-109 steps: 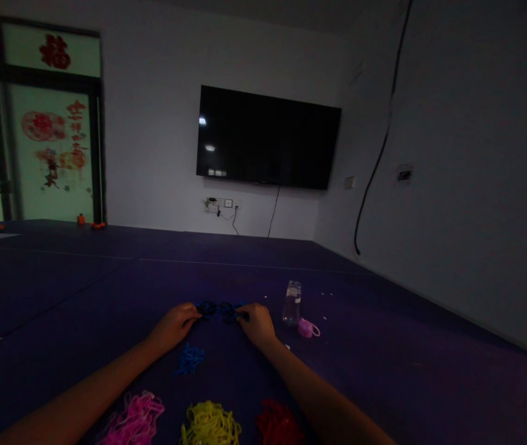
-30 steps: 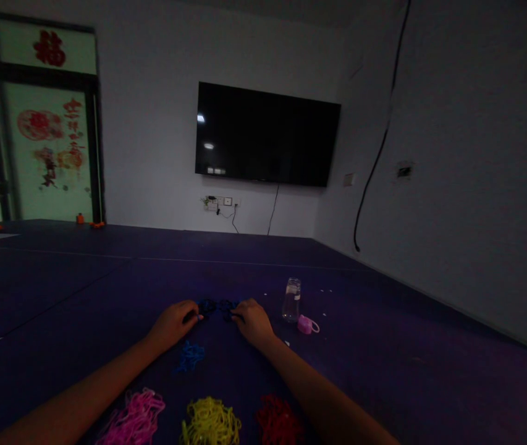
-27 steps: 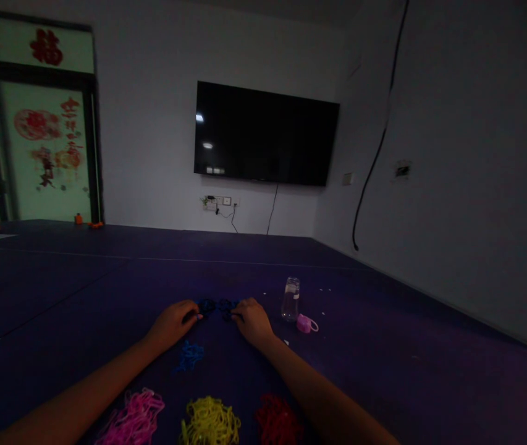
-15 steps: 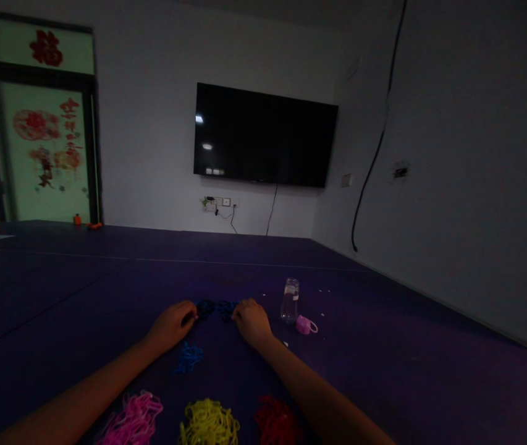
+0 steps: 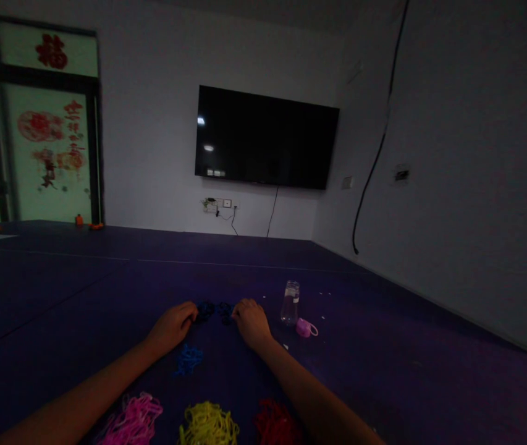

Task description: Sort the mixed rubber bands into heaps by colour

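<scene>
Two small heaps of dark blue and black bands (image 5: 225, 313) lie side by side between my hands. At the left heap's edge, my left hand (image 5: 173, 326) has its fingertips pinched together. My right hand (image 5: 251, 320) reaches the right heap with fingers curled and closed. What either hand pinches is too dark and small to make out. Closer to me, below the left hand, is a little pile of blue bands (image 5: 189, 358). Along the bottom edge lie tangled piles of pink bands (image 5: 134, 417), yellow bands (image 5: 209, 423) and red bands (image 5: 276, 423).
To the right of my right hand stands a clear bottle (image 5: 290, 304), uncapped, with a pink lid (image 5: 306, 327) beside it. White scraps dot the purple table (image 5: 383, 346). Orange objects (image 5: 96, 226) lie at the far left. A television (image 5: 267, 137) hangs on the wall.
Both hands stay at the dark heaps with only slight finger movement; my left fingers have drawn closer together. The view has shifted slightly.
</scene>
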A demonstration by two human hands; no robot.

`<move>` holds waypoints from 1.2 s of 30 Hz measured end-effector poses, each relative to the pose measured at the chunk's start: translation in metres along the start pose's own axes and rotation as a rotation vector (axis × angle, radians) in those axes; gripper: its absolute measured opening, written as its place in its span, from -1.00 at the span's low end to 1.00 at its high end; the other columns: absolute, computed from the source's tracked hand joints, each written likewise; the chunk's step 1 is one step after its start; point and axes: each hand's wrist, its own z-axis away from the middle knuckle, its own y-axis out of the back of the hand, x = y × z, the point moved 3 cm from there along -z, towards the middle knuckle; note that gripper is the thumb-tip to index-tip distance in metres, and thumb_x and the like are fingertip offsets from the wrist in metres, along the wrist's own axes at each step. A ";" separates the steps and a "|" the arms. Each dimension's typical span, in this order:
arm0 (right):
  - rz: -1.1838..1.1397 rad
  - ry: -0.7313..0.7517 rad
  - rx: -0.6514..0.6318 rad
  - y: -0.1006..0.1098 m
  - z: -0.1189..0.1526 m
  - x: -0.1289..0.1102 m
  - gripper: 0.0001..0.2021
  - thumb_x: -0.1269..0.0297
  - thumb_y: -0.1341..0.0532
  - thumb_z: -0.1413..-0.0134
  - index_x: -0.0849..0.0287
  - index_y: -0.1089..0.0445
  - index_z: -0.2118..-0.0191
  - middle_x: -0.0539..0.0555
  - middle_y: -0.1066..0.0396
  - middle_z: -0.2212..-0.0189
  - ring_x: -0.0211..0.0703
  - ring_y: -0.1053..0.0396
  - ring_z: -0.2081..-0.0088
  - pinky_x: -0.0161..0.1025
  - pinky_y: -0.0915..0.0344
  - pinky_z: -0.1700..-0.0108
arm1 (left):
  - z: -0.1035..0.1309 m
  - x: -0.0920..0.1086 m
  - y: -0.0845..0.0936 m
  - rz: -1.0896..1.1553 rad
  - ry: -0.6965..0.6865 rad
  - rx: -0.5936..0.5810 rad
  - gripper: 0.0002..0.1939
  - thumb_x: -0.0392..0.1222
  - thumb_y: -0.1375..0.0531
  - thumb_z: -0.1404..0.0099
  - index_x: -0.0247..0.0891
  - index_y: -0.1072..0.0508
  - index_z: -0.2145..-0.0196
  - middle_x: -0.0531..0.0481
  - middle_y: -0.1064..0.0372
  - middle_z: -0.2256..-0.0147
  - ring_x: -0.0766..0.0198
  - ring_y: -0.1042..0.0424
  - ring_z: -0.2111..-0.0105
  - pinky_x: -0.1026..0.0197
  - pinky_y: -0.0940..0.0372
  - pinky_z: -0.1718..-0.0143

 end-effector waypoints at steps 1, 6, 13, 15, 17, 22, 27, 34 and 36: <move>-0.006 0.002 -0.002 -0.001 0.000 0.000 -0.86 0.31 -0.10 -0.15 0.12 -0.42 0.27 0.07 -0.38 0.20 -0.11 -0.26 0.11 -0.23 -0.13 0.13 | 0.000 0.000 0.000 0.004 0.000 -0.001 -0.78 -0.50 0.05 -0.01 -0.20 -0.24 0.49 0.05 -0.31 0.44 0.25 -0.34 0.39 0.26 -0.23 0.33; -0.013 0.011 -0.021 -0.002 -0.001 0.000 -0.89 0.28 -0.15 -0.12 0.09 -0.42 0.28 0.05 -0.38 0.20 -0.09 -0.24 0.09 -0.20 -0.11 0.11 | 0.000 -0.001 -0.001 0.010 -0.001 -0.009 -0.79 -0.49 0.04 -0.02 -0.21 -0.23 0.50 0.03 -0.32 0.43 0.24 -0.35 0.37 0.25 -0.23 0.32; 0.210 0.139 -0.019 0.001 -0.004 -0.010 -0.84 0.32 -0.12 -0.12 0.19 -0.39 0.20 0.17 -0.35 0.16 0.01 -0.20 0.08 -0.09 -0.11 0.09 | 0.001 -0.001 -0.002 0.000 -0.013 -0.009 -0.79 -0.49 0.04 -0.02 -0.21 -0.23 0.50 0.02 -0.32 0.42 0.23 -0.35 0.37 0.24 -0.24 0.31; 0.242 0.157 -0.022 0.001 -0.004 -0.012 -0.82 0.33 -0.10 -0.13 0.23 -0.38 0.19 0.21 -0.34 0.16 0.03 -0.19 0.09 -0.09 -0.12 0.10 | 0.001 0.000 -0.002 -0.001 -0.020 -0.009 -0.80 -0.48 0.04 -0.03 -0.21 -0.24 0.49 0.02 -0.33 0.41 0.23 -0.36 0.37 0.24 -0.24 0.31; 0.237 0.158 -0.027 0.002 -0.003 -0.012 -0.82 0.34 -0.08 -0.14 0.24 -0.38 0.19 0.22 -0.34 0.17 0.03 -0.19 0.10 -0.10 -0.13 0.12 | 0.001 0.000 -0.002 -0.007 -0.020 -0.008 -0.80 -0.47 0.03 -0.05 -0.21 -0.27 0.46 0.01 -0.34 0.40 0.23 -0.37 0.36 0.25 -0.24 0.31; 0.096 0.199 0.024 0.004 0.001 -0.007 -0.87 0.39 -0.08 -0.13 0.21 -0.33 0.22 0.15 -0.30 0.16 -0.05 -0.19 0.11 -0.15 -0.13 0.11 | 0.001 0.005 0.000 -0.034 -0.023 -0.018 -0.83 -0.42 -0.01 -0.14 -0.22 -0.34 0.40 0.01 -0.38 0.38 0.23 -0.39 0.34 0.26 -0.25 0.30; -0.128 0.362 0.113 0.000 0.005 -0.016 -0.93 0.44 -0.11 -0.11 0.17 -0.27 0.27 0.09 -0.28 0.19 -0.11 -0.19 0.13 -0.19 -0.13 0.12 | 0.004 0.008 -0.001 -0.050 -0.082 -0.025 -0.85 -0.21 -0.10 -0.24 -0.23 -0.39 0.24 -0.01 -0.42 0.34 0.25 -0.41 0.37 0.24 -0.30 0.31; -0.313 0.470 0.091 -0.005 0.011 -0.038 -0.88 0.48 -0.11 -0.08 0.15 -0.23 0.26 0.07 -0.27 0.21 -0.16 -0.21 0.17 -0.20 -0.15 0.13 | 0.011 0.017 -0.001 -0.176 -0.472 0.083 -0.71 -0.26 -0.01 -0.33 -0.26 -0.34 0.01 -0.12 -0.44 0.25 0.21 -0.42 0.24 0.16 -0.34 0.20; -0.346 0.476 0.077 -0.005 0.012 -0.040 -0.87 0.49 -0.12 -0.06 0.16 -0.23 0.25 0.08 -0.27 0.22 -0.16 -0.21 0.17 -0.20 -0.16 0.13 | 0.012 0.024 0.000 -0.216 -0.578 0.103 -0.72 -0.30 0.03 -0.36 -0.28 -0.36 0.05 -0.10 -0.45 0.32 0.24 -0.43 0.32 0.18 -0.36 0.27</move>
